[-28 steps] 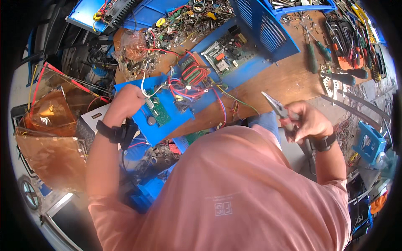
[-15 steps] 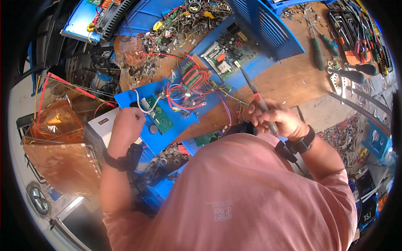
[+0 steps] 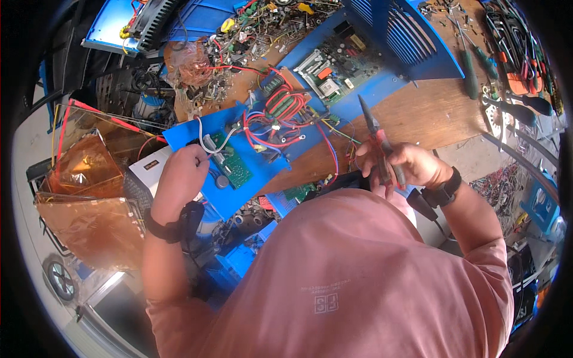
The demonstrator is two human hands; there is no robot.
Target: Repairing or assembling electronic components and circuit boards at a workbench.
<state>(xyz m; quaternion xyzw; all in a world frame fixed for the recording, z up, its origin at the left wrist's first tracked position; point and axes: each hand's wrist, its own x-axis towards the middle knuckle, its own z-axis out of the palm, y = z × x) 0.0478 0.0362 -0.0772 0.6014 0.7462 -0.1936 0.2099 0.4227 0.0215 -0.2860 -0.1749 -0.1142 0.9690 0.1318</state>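
Note:
My right hand (image 3: 403, 167) holds a pair of long-nose pliers (image 3: 377, 132) by the red grips. Their pointed tip is directed up and away over the wooden bench, touching nothing. My left hand (image 3: 182, 174) is closed at the left side of a blue metal panel (image 3: 222, 207), beside a small green circuit board (image 3: 240, 173); what its fingers grip is hidden. A white wire (image 3: 204, 142) loops up just past those fingers. Red and blue wires (image 3: 283, 116) lie coiled on the panel. Farther back, a larger circuit board (image 3: 340, 71) sits on blue metal.
A slotted blue metal cover (image 3: 412, 45) stands upright at the back. Loose scrap parts (image 3: 250, 42) are heaped beyond the panel. Screwdrivers (image 3: 468, 74) and other hand tools lie at the far right of the wooden bench (image 3: 418, 119). A brown film-covered box (image 3: 89, 230) stands left.
The pliers have shifted slightly right, and their handles now show spread apart in my right hand. My left hand stays by the panel's left side. The view has shifted a little.

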